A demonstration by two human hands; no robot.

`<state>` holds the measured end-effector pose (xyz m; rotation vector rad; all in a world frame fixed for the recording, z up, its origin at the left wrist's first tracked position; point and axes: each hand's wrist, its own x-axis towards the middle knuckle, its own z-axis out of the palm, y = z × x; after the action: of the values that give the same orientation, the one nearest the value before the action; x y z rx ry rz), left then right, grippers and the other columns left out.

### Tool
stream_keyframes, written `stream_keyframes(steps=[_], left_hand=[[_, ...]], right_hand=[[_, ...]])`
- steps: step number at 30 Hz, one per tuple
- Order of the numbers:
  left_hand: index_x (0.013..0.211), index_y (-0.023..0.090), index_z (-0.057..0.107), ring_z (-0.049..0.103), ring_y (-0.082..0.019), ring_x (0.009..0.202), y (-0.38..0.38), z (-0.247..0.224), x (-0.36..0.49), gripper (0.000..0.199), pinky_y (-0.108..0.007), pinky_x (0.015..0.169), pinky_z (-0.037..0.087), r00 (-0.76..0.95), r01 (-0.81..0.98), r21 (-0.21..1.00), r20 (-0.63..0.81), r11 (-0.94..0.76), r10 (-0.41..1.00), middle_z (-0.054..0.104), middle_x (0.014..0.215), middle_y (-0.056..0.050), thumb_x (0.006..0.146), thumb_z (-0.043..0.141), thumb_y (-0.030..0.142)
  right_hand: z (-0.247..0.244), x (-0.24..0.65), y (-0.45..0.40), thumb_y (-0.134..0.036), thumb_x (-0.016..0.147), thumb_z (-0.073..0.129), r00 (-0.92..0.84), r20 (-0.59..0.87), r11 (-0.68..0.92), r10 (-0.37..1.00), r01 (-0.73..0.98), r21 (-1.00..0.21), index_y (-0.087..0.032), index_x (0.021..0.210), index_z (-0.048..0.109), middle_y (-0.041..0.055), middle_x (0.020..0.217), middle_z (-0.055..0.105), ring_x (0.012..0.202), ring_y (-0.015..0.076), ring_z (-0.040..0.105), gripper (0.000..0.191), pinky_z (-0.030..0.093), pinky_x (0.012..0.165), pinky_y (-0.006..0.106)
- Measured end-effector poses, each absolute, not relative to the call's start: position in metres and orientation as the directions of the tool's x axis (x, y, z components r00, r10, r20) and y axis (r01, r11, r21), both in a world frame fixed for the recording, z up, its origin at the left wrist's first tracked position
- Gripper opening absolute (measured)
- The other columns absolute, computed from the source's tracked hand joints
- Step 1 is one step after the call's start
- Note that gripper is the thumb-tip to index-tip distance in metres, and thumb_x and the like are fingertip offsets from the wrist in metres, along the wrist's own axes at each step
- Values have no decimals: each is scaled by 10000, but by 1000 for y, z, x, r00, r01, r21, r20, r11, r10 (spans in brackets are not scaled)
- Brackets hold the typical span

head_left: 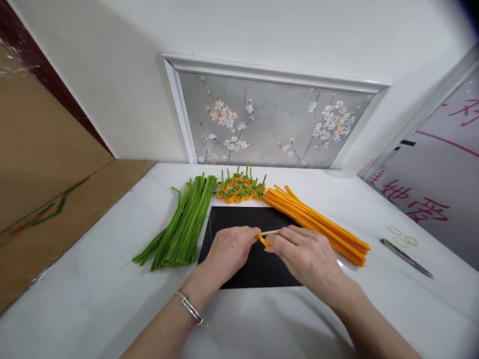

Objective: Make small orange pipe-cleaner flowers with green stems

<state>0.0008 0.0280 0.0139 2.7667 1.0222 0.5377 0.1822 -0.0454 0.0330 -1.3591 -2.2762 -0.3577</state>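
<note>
Above a black mat point(254, 271), my left hand point(234, 249) and my right hand point(305, 252) meet with closed fingers. Between their fingertips is a short orange fuzzy stem point(264, 241), curled at one end. A thin pale stick point(270, 232) runs from my left fingertips into my right hand, which grips it. My left fingers pinch the orange stem near the stick's tip. Beyond the mat sit several small orange pieces with green tops point(239, 192). Green fuzzy stems point(187, 224) lie in a bundle at the left, and orange stems point(318, 219) at the right.
On the white table point(149, 309), metal tweezers point(407, 258) lie at the right, beside several pale rings point(401, 238). Brown cardboard point(75, 199) borders the table's left side. A wall with a framed floral panel point(269, 119) rises behind the table.
</note>
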Motion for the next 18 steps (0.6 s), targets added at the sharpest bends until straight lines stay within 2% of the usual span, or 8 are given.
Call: stream_keyframes(steps=[5,11,14,18], left_hand=[[932,204,647,644,-190,711,21,12,6,198,-268,603,445,783,511,178,307,-841,541,682,776,-28,892,472,122],[861,186,634,630,-170,682,15,16,9,208,-253,583,442,815,395,205,372,-896,444,661,722,-28,896,442,114],[945,195,622,652,-177,725,14,17,9,206,-262,621,462,795,377,256,404,-890,453,689,787,-35,886,443,109],[1136,207,512,671,-174,752,14,20,9,266,-261,635,479,736,419,395,379,-817,561,710,859,-22,886,464,129]], right_hand=[[35,198,-34,-318,976,458,-202,554,381,808,896,-229,-231,955,696,24,784,685,693,136,618,254,409,650,239],[25,225,-14,-364,927,530,-72,423,292,903,826,-483,-264,936,705,3,913,732,820,187,682,201,476,757,283],[20,231,-10,-396,928,510,-111,350,290,930,807,-514,-264,913,708,5,890,733,787,190,675,239,475,723,289],[19,226,-15,-374,943,473,-185,220,276,958,809,-519,-245,871,704,-11,730,688,623,142,610,274,416,576,237]])
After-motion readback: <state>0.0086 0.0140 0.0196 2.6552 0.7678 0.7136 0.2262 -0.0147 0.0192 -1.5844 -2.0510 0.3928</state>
